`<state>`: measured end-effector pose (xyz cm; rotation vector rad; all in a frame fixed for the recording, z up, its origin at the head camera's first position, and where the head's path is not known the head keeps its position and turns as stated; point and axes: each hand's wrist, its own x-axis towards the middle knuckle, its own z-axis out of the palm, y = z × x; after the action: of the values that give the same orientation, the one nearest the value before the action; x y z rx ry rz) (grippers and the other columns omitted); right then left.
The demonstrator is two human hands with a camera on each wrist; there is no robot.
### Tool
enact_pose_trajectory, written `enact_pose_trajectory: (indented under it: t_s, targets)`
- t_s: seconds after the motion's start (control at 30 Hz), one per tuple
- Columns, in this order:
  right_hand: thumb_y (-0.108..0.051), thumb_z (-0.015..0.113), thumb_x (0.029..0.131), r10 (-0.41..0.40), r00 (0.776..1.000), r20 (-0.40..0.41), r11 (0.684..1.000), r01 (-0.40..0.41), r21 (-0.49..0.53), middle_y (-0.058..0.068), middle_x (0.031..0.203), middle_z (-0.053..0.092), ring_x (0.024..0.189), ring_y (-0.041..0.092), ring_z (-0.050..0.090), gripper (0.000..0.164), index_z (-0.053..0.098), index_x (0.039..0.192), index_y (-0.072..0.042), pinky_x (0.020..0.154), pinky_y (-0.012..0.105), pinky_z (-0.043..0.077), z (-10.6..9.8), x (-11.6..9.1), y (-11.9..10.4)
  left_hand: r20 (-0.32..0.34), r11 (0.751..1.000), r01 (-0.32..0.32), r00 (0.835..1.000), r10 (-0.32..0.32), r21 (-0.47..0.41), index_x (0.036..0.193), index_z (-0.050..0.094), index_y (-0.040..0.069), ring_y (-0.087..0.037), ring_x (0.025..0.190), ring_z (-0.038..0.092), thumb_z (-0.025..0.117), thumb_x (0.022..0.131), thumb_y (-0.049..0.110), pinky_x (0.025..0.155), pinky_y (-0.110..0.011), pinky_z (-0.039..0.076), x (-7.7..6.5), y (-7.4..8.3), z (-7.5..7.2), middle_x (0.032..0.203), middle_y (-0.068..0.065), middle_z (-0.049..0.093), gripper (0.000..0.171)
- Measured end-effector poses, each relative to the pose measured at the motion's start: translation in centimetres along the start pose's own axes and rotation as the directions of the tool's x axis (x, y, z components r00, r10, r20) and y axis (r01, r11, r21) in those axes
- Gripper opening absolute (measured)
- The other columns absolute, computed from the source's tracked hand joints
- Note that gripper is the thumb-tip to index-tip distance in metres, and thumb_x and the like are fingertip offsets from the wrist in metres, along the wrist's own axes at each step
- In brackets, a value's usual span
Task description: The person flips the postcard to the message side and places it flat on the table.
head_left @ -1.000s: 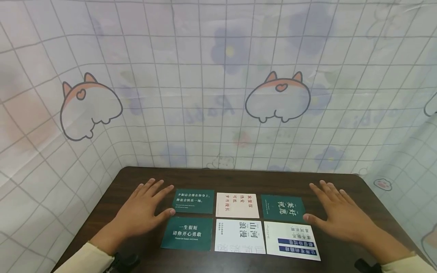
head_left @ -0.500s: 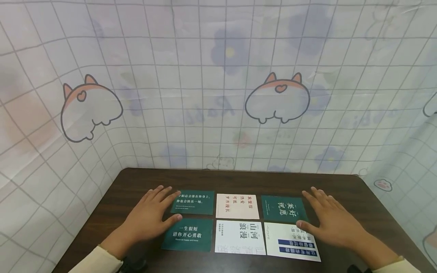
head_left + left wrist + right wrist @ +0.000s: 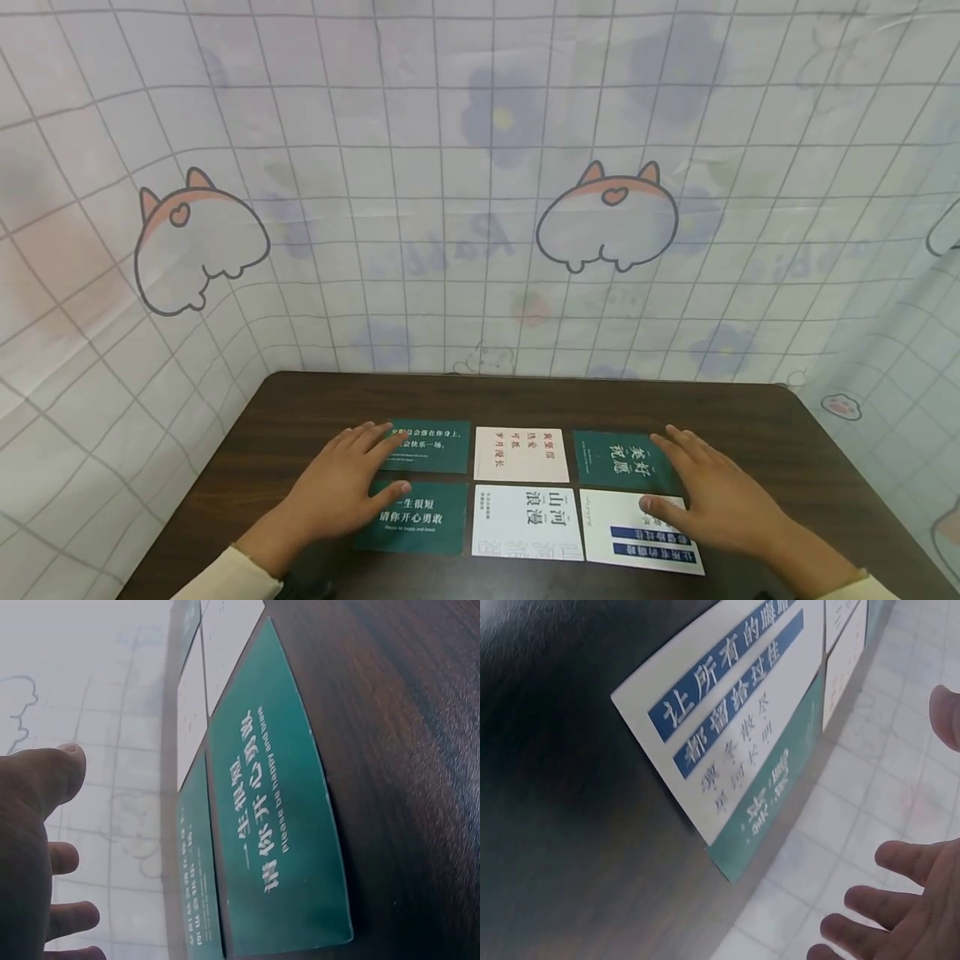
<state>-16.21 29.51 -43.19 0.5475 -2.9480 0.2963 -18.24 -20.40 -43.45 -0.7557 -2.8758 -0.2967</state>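
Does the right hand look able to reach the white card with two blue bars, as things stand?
Probably yes: the right hand holds nothing and hangs near the white card with blue bars, and I see nothing lying on that card.

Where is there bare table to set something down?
Bare tabletop lies between six printed cards and the gridded cloth, and outside the left hand and right hand. Crowded: the cards, nearly edge to edge, hands over both ends.

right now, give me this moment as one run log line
left hand: empty, above table | right hand: empty, above table | cards: six, flat, two rows of three
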Motion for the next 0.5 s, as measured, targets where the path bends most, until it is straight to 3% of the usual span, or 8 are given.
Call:
enact_pose_trajectory:
  t_s: [0.27,0.5]
  targets:
    - [-0.068,0.069,0.086,0.008,1.0,-0.001,1.0,-0.008,0.004,0.022,0.15,0.047,0.133,0.048,0.048,0.087,0.053,0.147,-0.008,0.094,0.068,0.045,0.7,0.1,-0.7,0.011,1.0,-0.015,1.0,0.015,-0.014,0.148,0.054,0.015,-0.041,0.139,0.044,0.063,0.098,0.054,0.111,-0.064,0.031,0.3,0.7,0.4,0.149,-0.014,0.051,0.064]
    - [-0.068,0.071,0.084,0.01,1.0,0.009,1.0,-0.01,0.007,0.02,0.149,0.049,0.133,0.047,0.048,0.086,0.054,0.147,-0.011,0.094,0.068,0.045,1.6,0.2,-1.0,0.04,1.0,0.008,0.999,-0.008,-0.017,0.149,0.053,0.019,-0.038,0.14,0.043,0.064,0.096,0.057,0.111,-0.064,0.031,0.5,0.8,1.4,0.151,-0.011,0.05,0.067]
